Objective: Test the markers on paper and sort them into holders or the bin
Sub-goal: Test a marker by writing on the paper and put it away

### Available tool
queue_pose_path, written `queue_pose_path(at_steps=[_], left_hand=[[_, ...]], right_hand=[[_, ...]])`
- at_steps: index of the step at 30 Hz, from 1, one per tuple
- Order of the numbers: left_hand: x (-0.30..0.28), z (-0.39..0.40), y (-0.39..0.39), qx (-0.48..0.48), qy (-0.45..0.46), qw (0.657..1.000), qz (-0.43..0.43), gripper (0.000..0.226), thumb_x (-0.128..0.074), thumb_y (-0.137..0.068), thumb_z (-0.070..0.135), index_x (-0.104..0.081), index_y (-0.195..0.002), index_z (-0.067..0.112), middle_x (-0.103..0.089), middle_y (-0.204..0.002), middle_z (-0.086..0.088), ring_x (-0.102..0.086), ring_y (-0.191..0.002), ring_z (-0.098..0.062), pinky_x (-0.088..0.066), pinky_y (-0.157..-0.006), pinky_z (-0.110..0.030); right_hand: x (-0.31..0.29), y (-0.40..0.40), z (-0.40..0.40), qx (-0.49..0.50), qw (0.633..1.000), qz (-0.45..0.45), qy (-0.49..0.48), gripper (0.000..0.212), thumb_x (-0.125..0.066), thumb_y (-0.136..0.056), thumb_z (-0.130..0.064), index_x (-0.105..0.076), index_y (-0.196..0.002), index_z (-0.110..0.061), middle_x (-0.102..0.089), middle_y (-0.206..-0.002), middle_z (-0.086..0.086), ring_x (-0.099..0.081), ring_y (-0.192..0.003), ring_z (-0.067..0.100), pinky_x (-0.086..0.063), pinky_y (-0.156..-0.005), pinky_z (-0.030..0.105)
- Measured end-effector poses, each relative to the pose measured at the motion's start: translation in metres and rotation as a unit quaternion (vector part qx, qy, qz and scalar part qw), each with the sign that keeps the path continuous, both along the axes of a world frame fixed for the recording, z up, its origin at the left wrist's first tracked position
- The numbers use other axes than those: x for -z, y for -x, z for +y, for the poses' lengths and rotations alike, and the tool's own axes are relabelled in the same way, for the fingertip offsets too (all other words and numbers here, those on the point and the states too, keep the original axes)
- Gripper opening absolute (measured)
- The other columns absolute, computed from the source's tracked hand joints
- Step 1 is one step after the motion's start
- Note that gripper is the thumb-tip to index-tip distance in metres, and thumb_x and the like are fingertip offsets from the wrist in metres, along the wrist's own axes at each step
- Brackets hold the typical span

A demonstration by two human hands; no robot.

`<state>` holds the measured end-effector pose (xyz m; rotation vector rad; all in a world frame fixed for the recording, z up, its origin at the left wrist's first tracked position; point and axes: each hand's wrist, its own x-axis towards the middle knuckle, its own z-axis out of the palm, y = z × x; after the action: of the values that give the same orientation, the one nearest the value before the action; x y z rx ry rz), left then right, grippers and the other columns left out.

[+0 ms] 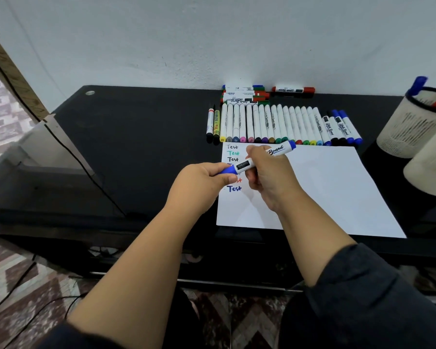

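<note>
both hands (204, 180) (264, 172) grasp a blue whiteboard marker (259, 158) over test-marked paper (325, 187); a mesh holder (410, 124) on the tabletop (136, 137) contains blue and red markers (417, 85).

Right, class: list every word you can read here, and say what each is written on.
"Test": handwritten repeatedly in several colours on the paper.
"KREATE": black label on the blue whiteboard marker.
"Board": same marker's barrel.
"White Board": barrels of the blue markers in the row.
Other marker print: too small to read.

Black table (136, 137) with paper (332, 187), marker row (275, 124), seemingly two holders (410, 127).
</note>
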<state>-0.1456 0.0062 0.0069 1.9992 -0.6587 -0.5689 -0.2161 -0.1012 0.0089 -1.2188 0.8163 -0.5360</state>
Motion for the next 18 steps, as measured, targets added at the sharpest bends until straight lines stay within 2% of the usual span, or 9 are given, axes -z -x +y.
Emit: queue_pose_path(at_steps=[4, 7, 9, 11, 12, 14, 16, 18], left_hand=[[-0.005, 0.002, 0.007, 0.000, -0.020, 1.000, -0.007, 0.030, -0.063, -0.088, 0.032, -0.065, -0.118, 0.030, -0.058, -0.075, 0.013, -0.044, -0.057, -0.003, -0.033, -0.053, -0.018], [-0.013, 0.005, 0.012, 0.002, -0.041, 0.999, -0.027, 0.029, -0.060, -0.090, 0.034, -0.064, -0.118, 0.030, -0.056, -0.069, 0.011, -0.041, -0.054, -0.005, -0.032, -0.049, -0.019], [-0.019, 0.006, 0.015, 0.008, -0.055, 0.998, -0.038, 0.027, -0.059, -0.090, 0.035, -0.065, -0.117, 0.030, -0.055, -0.067, 0.008, -0.041, -0.054, -0.007, -0.032, -0.050, -0.021], [-0.028, 0.006, 0.018, 0.016, -0.066, 0.997, -0.036, 0.028, -0.059, -0.091, 0.035, -0.065, -0.117, 0.027, -0.054, -0.069, 0.006, -0.041, -0.055, -0.009, -0.034, -0.051, -0.022], [-0.032, 0.005, 0.019, 0.019, -0.067, 0.997, -0.031, 0.029, -0.059, -0.090, 0.036, -0.065, -0.117, 0.026, -0.054, -0.070, 0.005, -0.041, -0.055, -0.009, -0.034, -0.052, -0.022], [-0.040, 0.002, 0.022, 0.025, -0.065, 0.997, -0.025, 0.032, -0.059, -0.090, 0.037, -0.064, -0.119, 0.023, -0.056, -0.075, 0.005, -0.043, -0.059, -0.009, -0.036, -0.053, -0.022], [-0.046, -0.002, 0.026, 0.032, -0.058, 0.997, -0.027, 0.032, -0.060, -0.090, 0.036, -0.064, -0.118, 0.022, -0.059, -0.080, 0.003, -0.044, -0.061, -0.009, -0.038, -0.054, -0.022], [-0.053, -0.009, 0.030, 0.044, -0.054, 0.997, -0.026, 0.027, -0.061, -0.089, 0.035, -0.067, -0.112, 0.022, -0.064, -0.087, -0.005, -0.043, -0.061, -0.012, -0.036, -0.053, -0.022]], right_hand=[[-0.001, 0.012, 0.002, 0.015, 1.000, -0.014, -0.010, 0.027, -0.060, -0.091, -0.035, -0.055, -0.075, -0.013, -0.053, -0.049, 0.003, -0.039, -0.041, 0.009, -0.031, -0.044, 0.020], [-0.006, 0.022, 0.001, 0.059, 0.995, -0.073, -0.020, 0.022, -0.063, -0.090, -0.023, -0.043, -0.084, -0.015, -0.060, -0.057, 0.005, -0.040, -0.049, 0.014, -0.033, -0.048, 0.023], [-0.009, 0.028, 0.001, 0.060, 0.995, -0.048, 0.059, 0.026, -0.062, -0.089, -0.012, -0.038, -0.083, -0.020, -0.062, -0.068, 0.005, -0.043, -0.056, 0.014, -0.036, -0.054, 0.025], [-0.012, 0.036, 0.002, 0.037, 0.974, 0.023, 0.220, 0.023, -0.059, -0.088, -0.009, -0.043, -0.087, -0.025, -0.059, -0.074, -0.002, -0.049, -0.063, 0.008, -0.038, -0.061, 0.020], [-0.014, 0.040, 0.002, 0.024, 0.949, 0.053, 0.310, 0.022, -0.057, -0.089, -0.007, -0.048, -0.092, -0.027, -0.055, -0.078, -0.004, -0.049, -0.068, 0.006, -0.037, -0.062, 0.016], [-0.018, 0.048, -0.001, -0.005, 0.871, 0.114, 0.478, 0.029, -0.055, -0.089, -0.006, -0.058, -0.110, -0.025, -0.045, -0.091, -0.004, -0.047, -0.084, 0.009, -0.034, -0.066, 0.011], [-0.022, 0.054, -0.006, -0.012, 0.787, 0.178, 0.590, 0.034, -0.057, -0.090, -0.009, -0.061, -0.121, -0.021, -0.037, -0.098, -0.002, -0.043, -0.099, 0.017, -0.038, -0.073, 0.021], [-0.028, 0.059, -0.013, -0.003, 0.725, 0.185, 0.664, 0.029, -0.063, -0.086, -0.007, -0.068, -0.113, -0.015, -0.039, -0.094, 0.005, -0.046, -0.094, 0.026, -0.041, -0.063, 0.030]])
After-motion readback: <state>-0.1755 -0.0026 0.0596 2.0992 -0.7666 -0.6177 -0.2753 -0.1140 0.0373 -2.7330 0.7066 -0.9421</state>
